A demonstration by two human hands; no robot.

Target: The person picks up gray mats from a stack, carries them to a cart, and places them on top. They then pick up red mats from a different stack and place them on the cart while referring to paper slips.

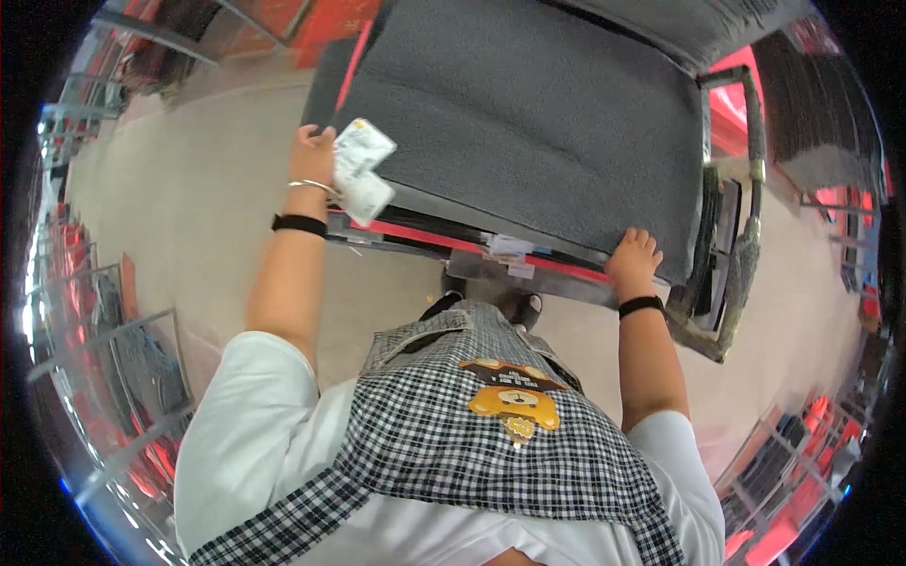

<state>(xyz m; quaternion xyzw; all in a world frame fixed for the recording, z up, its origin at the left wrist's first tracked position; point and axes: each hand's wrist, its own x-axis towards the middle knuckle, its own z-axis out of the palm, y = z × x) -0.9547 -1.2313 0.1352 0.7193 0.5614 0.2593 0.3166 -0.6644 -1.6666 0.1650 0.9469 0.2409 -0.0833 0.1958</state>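
While a broad dark gray mat point(519, 123) is lying on top of a stack in front of the person, the left hand point(311, 153) is resting at its near left corner and the right hand point(634, 259) at its near right edge. The right fingers are bending over the top surface, slightly parted, with the thumb's hold hidden, so I cannot tell whether they are pinching the mat. The left fingers are curling beside two white cards point(365, 146), which are covering part of that corner; whether this hand is gripping the mat, the cards or both, I cannot tell. Below the mat, a red layer point(406, 229) is showing along the near side, and small pale tags point(510, 245) are hanging there. A worn metal frame point(755, 170) is standing at the right end, just beyond the right hand, blocking the way on that side. Farther out, a rack point(113, 337) is holding dark and red goods on the left, and a tall dark pile point(812, 104) is standing at the upper right. Bare floor point(226, 179) is separating the stack from the left rack, and the person's checkered apron point(510, 462) is filling the near middle.
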